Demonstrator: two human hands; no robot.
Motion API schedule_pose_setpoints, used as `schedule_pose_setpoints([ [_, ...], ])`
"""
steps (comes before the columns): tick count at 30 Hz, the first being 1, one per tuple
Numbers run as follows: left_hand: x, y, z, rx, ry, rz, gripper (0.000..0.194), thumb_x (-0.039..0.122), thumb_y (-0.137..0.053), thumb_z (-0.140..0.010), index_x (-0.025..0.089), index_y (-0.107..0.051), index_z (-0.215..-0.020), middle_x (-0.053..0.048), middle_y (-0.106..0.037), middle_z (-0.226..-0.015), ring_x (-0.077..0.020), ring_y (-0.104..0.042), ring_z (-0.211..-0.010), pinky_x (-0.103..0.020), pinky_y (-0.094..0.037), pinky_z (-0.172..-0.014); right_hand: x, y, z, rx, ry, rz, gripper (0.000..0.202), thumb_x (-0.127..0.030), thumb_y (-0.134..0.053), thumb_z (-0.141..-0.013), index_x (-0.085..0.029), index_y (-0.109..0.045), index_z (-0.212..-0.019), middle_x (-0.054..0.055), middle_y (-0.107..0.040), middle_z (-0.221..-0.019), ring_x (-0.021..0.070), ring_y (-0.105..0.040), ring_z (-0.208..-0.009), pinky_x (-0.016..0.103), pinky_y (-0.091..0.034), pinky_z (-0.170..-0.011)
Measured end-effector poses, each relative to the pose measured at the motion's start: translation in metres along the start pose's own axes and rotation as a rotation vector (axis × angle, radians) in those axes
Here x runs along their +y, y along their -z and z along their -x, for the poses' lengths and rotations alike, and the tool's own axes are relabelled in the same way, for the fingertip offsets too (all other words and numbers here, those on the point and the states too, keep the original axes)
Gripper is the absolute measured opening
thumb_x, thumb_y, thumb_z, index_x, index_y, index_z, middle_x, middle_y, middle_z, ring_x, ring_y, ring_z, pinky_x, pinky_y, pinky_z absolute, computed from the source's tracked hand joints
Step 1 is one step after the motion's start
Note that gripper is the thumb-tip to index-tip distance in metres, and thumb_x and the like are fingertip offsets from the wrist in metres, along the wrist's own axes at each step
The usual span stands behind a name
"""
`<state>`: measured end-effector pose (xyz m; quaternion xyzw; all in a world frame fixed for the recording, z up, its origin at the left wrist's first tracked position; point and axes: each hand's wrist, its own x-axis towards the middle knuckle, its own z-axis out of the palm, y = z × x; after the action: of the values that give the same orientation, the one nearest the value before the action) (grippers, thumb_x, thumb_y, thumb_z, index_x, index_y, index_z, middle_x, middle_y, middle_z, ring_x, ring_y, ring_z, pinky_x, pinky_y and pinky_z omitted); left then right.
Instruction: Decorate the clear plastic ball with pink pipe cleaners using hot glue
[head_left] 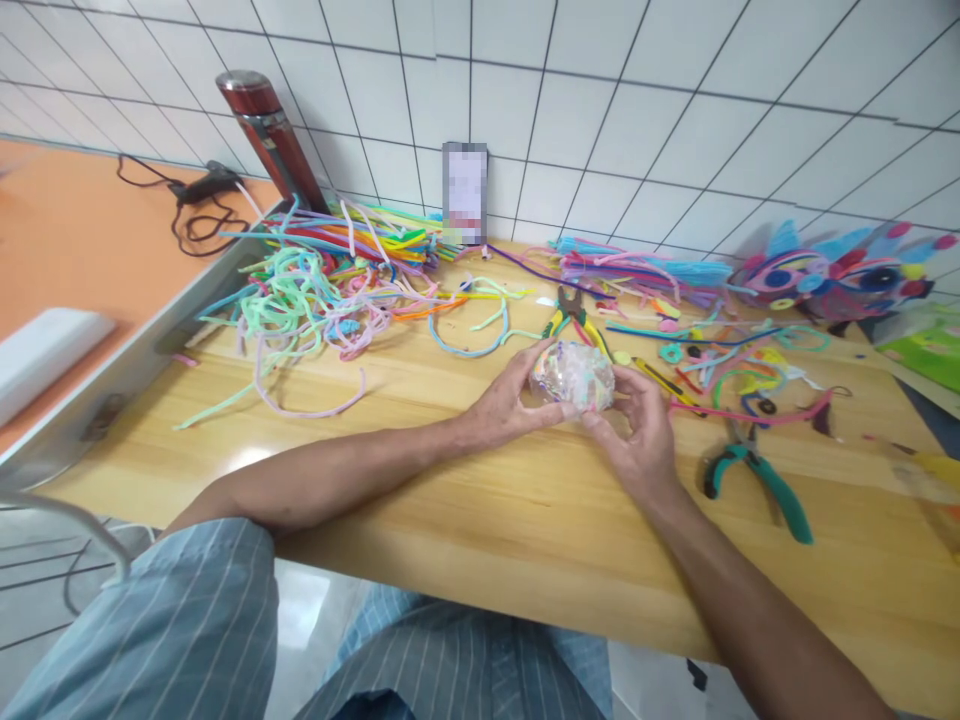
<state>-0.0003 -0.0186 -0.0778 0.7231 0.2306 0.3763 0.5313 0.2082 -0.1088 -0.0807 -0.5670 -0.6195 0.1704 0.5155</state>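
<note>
Between both hands, just above the wooden table [420, 500], is a rounded, shiny, see-through bundle [574, 377] with pale pastel bits in it; its exact kind I cannot make out. My left hand [510, 400] closes on its left side, thumb along the lower edge. On the other side my right hand [636, 425] grips it with thumb and fingers. Yellow-green handled pliers [577, 318] lie directly behind the bundle, partly covered by it. Right of my right hand are teal-handled pliers [769, 480] and a yellow cutter knife [660, 382].
Tangled pipe cleaners [300, 300] heap at the left, with a red thermos [270, 140] behind. A phone [465, 195] leans on the tiled wall. More pipe cleaners [645, 272] lie at the back right, beside colourful fuzzy figures [832, 275]. An orange surface [112, 220] adjoins at left.
</note>
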Motion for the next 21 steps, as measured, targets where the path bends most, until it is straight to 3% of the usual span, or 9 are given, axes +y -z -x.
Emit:
schedule_pose_setpoints([
  [5, -0.006, -0.003, 0.0, -0.016, -0.024, 0.025, 0.099, 0.058, -0.081, -0.087, 0.026, -0.032, -0.166, -0.019, -0.043, -0.169, -0.0375, -0.047, -0.156, -0.057, -0.045, -0.127, -0.003, 0.001, -0.002, 0.004, 0.033, 0.05, 0.059, -0.042, -0.079, -0.09, -0.028, -0.055, -0.142, 0.013, -0.063, -0.139, 0.0273, -0.068, -0.116, 0.046, -0.063, -0.088],
  [9, -0.005, -0.006, 0.001, 0.026, -0.032, -0.014, 0.109, 0.061, -0.089, -0.077, 0.025, -0.034, -0.164, -0.02, -0.044, -0.167, -0.0379, -0.048, -0.154, -0.055, -0.048, -0.124, -0.007, 0.0, -0.001, 0.028, 0.093, 0.091, 0.06, -0.04, -0.083, -0.087, -0.027, -0.056, -0.14, 0.014, -0.062, -0.138, 0.0282, -0.067, -0.116, 0.046, -0.064, -0.087],
  [12, -0.005, -0.006, 0.001, 0.042, -0.07, -0.059, 0.105, 0.063, -0.087, -0.08, 0.024, -0.035, -0.162, -0.02, -0.046, -0.163, -0.0373, -0.05, -0.152, -0.053, -0.05, -0.122, -0.008, -0.001, -0.001, 0.016, 0.121, 0.097, 0.063, -0.036, -0.084, -0.086, -0.027, -0.055, -0.141, 0.014, -0.06, -0.14, 0.0287, -0.066, -0.118, 0.045, -0.063, -0.088],
  [16, -0.006, -0.004, 0.001, 0.056, -0.169, -0.18, 0.098, 0.06, -0.081, -0.086, 0.02, -0.034, -0.161, -0.022, -0.047, -0.162, -0.0365, -0.049, -0.153, -0.054, -0.045, -0.128, -0.01, -0.002, 0.0, 0.003, 0.135, 0.079, 0.058, -0.033, -0.079, -0.09, -0.027, -0.054, -0.142, 0.014, -0.059, -0.14, 0.0272, -0.066, -0.118, 0.044, -0.063, -0.088],
  [21, -0.007, 0.0, 0.002, 0.073, -0.206, -0.256, 0.103, 0.056, -0.088, -0.081, 0.019, -0.034, -0.16, -0.023, -0.049, -0.16, -0.0375, -0.048, -0.153, -0.057, -0.04, -0.13, -0.014, -0.006, 0.002, 0.02, 0.101, 0.041, 0.049, -0.036, -0.073, -0.095, -0.027, -0.055, -0.14, 0.013, -0.06, -0.138, 0.0264, -0.066, -0.117, 0.044, -0.064, -0.087],
])
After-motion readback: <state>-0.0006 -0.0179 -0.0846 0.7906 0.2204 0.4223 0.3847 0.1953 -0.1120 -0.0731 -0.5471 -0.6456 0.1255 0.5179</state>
